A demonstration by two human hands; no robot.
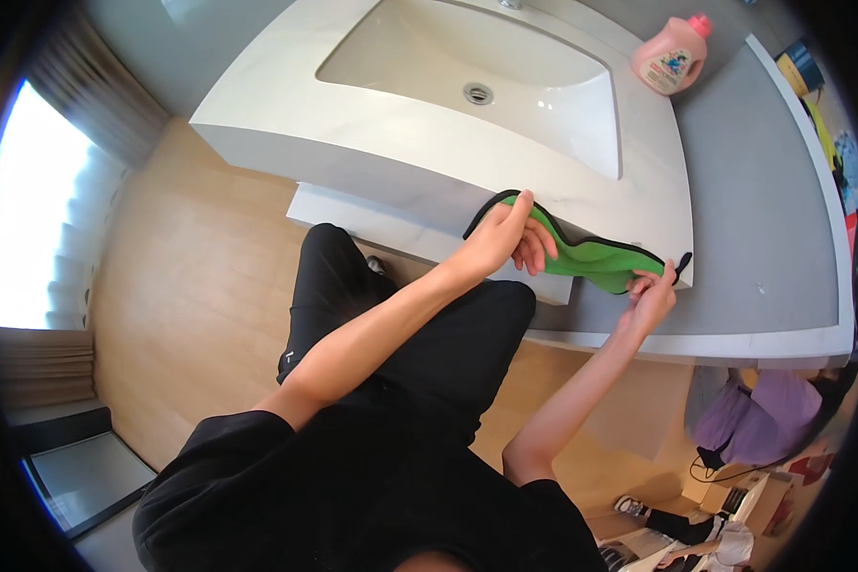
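Observation:
A green cloth with black edging (596, 259) is stretched between my two hands at the front edge of the white sink counter. My left hand (508, 238) grips the cloth's left end, thumb on top and the other fingers curled at its green face. At the opposite end, my right hand (653, 291) pinches the cloth near a black tip that sticks out past the fingers. The cloth sags in a wave between them, partly over the counter's edge. Behind it lies the white basin (429, 71) with a round metal drain (479, 93).
A pink bottle with a brighter pink cap (672, 57) stands on the counter's far right corner. A grey panel with a white rim (763, 210) borders the counter on the right. Purple fabric (758, 419) hangs at the lower right, and another person (701, 539) is beyond it.

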